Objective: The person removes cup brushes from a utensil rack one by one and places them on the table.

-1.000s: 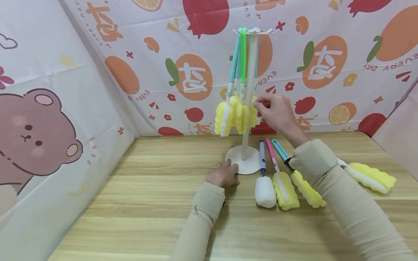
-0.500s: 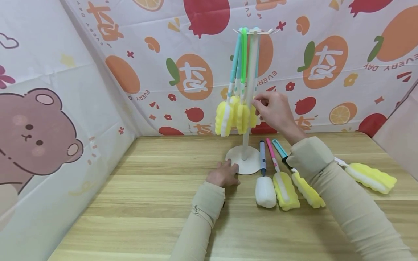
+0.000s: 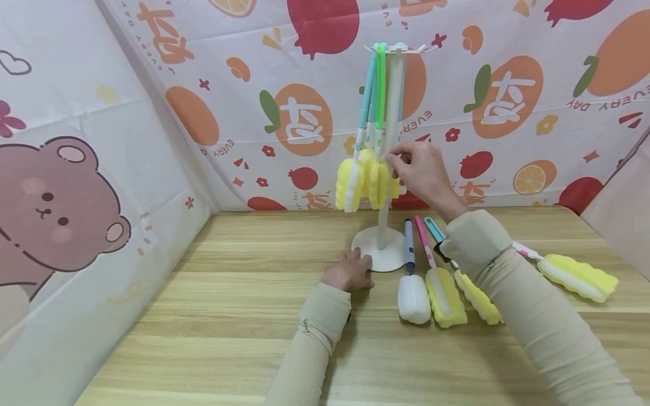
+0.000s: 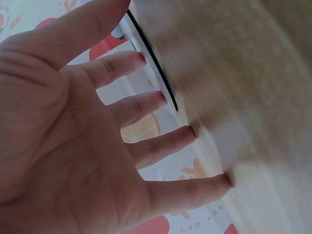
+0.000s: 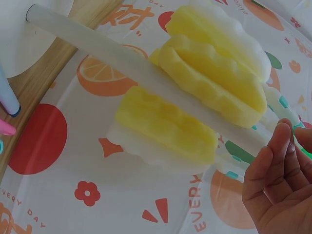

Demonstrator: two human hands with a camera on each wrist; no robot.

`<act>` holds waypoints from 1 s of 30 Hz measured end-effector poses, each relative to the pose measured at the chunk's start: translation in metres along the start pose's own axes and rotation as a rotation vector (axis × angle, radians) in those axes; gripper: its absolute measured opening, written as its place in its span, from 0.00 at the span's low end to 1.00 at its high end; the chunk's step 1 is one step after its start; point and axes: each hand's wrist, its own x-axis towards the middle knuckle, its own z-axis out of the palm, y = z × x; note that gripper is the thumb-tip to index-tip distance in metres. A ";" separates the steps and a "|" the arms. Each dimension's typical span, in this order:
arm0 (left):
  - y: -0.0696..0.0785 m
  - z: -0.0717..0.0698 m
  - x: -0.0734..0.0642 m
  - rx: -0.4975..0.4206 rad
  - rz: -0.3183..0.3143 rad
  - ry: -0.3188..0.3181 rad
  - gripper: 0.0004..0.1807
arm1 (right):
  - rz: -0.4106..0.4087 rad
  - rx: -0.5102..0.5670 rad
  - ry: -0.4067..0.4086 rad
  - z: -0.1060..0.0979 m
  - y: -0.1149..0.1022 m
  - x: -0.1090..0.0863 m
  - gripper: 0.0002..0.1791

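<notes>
A white stand with a round base carries several sponge brushes on its top hooks. A green-handled sponge brush hangs in front, among blue-handled ones. My right hand is raised beside the pole, fingers bent and thumb close to the index fingertip. In the right wrist view its fingertips overlap the white stems near the green handle; I cannot tell whether they pinch one. Another yellow sponge head hangs on the pole's other side. My left hand has its fingers spread, fingertips at the base's left rim and on the table.
To the right of the base lie a white sponge brush, a pink-handled yellow sponge brush and a teal-handled one. Another yellow sponge brush lies farther right, beyond my sleeve. A printed cloth hangs behind the table.
My right hand has shifted slightly left, from the pole's right side to overlapping it beside the green brush. My left hand stays at the base.
</notes>
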 end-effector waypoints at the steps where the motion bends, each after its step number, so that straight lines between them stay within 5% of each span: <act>1: 0.000 0.000 0.000 -0.001 0.000 0.001 0.15 | 0.001 -0.001 -0.001 0.000 0.000 0.000 0.14; 30: 0.000 0.000 0.000 0.007 -0.008 -0.006 0.16 | 0.014 -0.017 -0.015 0.010 -0.002 0.012 0.16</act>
